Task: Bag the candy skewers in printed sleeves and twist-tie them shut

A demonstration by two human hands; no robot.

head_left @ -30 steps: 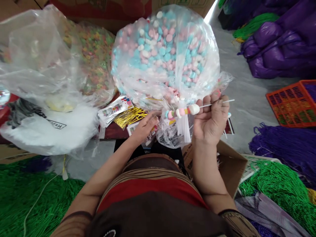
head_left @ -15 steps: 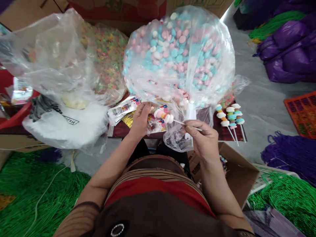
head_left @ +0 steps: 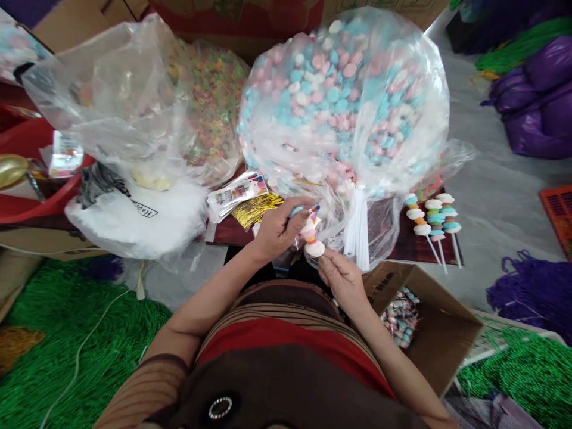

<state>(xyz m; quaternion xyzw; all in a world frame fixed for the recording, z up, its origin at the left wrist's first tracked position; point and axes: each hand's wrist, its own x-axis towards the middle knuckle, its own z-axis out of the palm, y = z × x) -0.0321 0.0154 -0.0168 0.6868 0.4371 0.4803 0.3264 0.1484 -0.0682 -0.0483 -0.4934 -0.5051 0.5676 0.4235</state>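
A candy skewer (head_left: 314, 246) with white, pink and orange pieces is held between my two hands, tilted. My left hand (head_left: 277, 231) is closed around its upper end, where a bit of blue shows between the fingers; a small printed wrapper partly shows behind. Just below the lowest white piece, my right hand (head_left: 343, 279) pinches the stick, which its fingers hide. White sticks (head_left: 357, 229) stand in a bundle beside the right hand. Left of my left hand lie printed sachets (head_left: 236, 195) and gold twist ties (head_left: 255, 210). Three finished-looking candy skewers (head_left: 440, 215) rest at the table's right end.
A big clear bag of pink, blue and white candies (head_left: 344, 101) fills the table's back. Left of it are a bag of ring candies (head_left: 214, 101), a white plastic bag (head_left: 147, 220) and a red basin (head_left: 27, 199). An open carton (head_left: 447, 322) stands below right.
My right hand has slid up the stick to the lowest candy and come closer to my body. My left hand now covers the skewer's top. The camera view has shifted slightly left.
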